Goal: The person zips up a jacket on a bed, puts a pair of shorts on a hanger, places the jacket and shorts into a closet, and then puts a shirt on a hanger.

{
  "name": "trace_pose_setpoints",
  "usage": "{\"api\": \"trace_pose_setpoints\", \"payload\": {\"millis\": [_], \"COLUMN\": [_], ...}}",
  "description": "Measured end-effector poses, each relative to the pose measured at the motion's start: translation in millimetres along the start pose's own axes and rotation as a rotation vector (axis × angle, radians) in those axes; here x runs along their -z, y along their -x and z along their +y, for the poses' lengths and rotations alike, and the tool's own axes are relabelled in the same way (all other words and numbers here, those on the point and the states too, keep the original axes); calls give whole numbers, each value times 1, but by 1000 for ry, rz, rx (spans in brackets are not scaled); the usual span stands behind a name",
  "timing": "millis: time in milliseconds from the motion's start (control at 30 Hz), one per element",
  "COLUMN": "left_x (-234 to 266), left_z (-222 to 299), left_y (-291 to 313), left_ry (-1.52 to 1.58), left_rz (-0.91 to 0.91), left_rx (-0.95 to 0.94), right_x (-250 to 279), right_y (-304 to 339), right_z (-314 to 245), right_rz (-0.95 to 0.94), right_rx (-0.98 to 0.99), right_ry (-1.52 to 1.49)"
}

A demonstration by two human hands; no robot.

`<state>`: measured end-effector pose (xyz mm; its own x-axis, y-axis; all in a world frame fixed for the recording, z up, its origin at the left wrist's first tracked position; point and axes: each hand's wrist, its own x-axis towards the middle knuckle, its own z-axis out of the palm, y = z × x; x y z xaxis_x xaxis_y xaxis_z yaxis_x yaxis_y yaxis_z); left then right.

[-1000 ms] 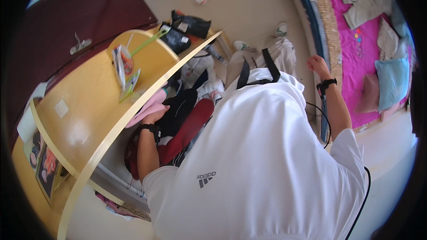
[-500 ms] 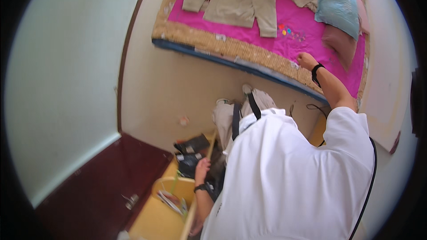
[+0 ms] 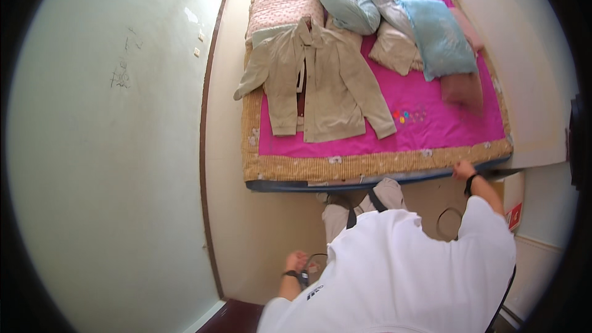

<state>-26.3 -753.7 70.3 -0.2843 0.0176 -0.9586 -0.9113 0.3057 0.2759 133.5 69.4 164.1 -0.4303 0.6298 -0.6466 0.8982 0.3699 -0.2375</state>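
Note:
A beige long-sleeved jacket (image 3: 336, 95) lies spread on the bed, its collar toward the far side and its front partly parted. My right hand (image 3: 464, 170), fingers curled with nothing seen in them, is at the bed's near right edge, beside the striped tan border (image 3: 370, 163); whether it touches is unclear. Low at my left side, over the floor, is my left hand (image 3: 297, 261). Its fingers are blurred, and a thin dark cable (image 3: 317, 255) curves close beside it. Both wrists wear black bands.
Across the magenta bed sheet (image 3: 425, 132) lie a light blue pillow (image 3: 439, 37), a brown pillow (image 3: 461, 91) and a crumpled beige cloth (image 3: 394, 48). Farther back are a folded pink quilt (image 3: 287, 3) and a blue rolled bolster (image 3: 345, 3). A pale wall (image 3: 135, 148) runs along the left.
My view has swung up toward the bed, showing the whole jacket. The yellow drawer and dark bags near my left hand have left view. My right hand now appears lower, by the bed's edge.

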Motion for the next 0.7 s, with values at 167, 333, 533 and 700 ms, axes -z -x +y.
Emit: {"api": "trace_pose_setpoints", "payload": {"millis": [167, 333, 533, 700], "left_x": [59, 37, 30, -34], "left_z": [186, 318, 253, 187], "left_y": [-56, -38, -92, -103], "left_ry": [-38, 30, -22, 368], "left_rz": [179, 168, 80, 236], "left_rx": [-606, -730, -416, -128], "right_x": [-61, -119, -119, -66], "right_y": [68, 90, -29, -234], "right_z": [-6, 9, -67, -224], "right_rz": [-297, -640, -563, -343], "right_rx": [-262, 364, 591, 1033], "right_ry": [-423, 169, 503, 1066]}}
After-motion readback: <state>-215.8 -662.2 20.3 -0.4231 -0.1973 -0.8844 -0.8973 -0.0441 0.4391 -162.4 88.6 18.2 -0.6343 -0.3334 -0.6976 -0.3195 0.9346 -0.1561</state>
